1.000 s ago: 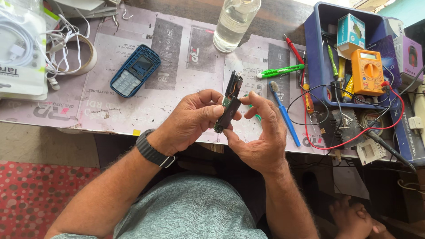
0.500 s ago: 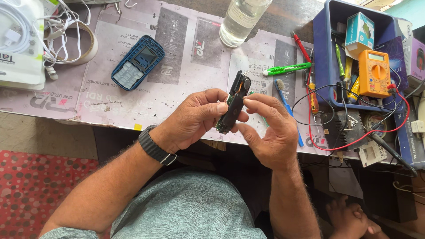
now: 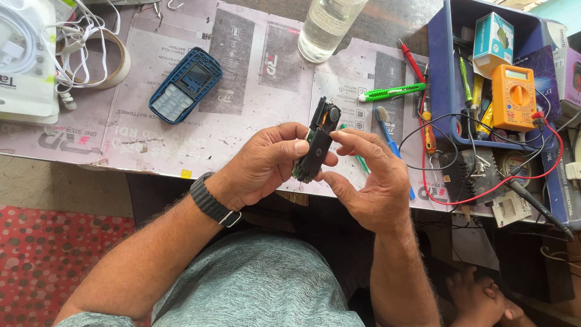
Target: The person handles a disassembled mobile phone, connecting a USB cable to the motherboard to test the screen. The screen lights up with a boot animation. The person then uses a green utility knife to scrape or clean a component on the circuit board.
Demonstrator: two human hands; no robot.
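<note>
My left hand [image 3: 266, 166] grips a dark phone body with its circuit board showing [image 3: 318, 142], held upright on edge above the table's near edge. My right hand [image 3: 372, 178] touches the same phone body from the right, thumb low and fingers at its upper side. A black watch sits on my left wrist [image 3: 212, 203]. A blue phone front cover with a keypad [image 3: 184, 85] lies on the mat to the upper left of my hands.
A printed mat [image 3: 242, 103] covers the table. A clear bottle [image 3: 327, 27] stands at the back. A green cutter [image 3: 390, 92], a blue toothbrush [image 3: 387, 130] and red probes lie right. A blue tray [image 3: 442, 72] holds an orange multimeter [image 3: 513, 97]. White cables [image 3: 66, 36] sit left.
Both hands have kept hold of the phone body; my right fingers have shifted up along its side. The view has moved slightly.
</note>
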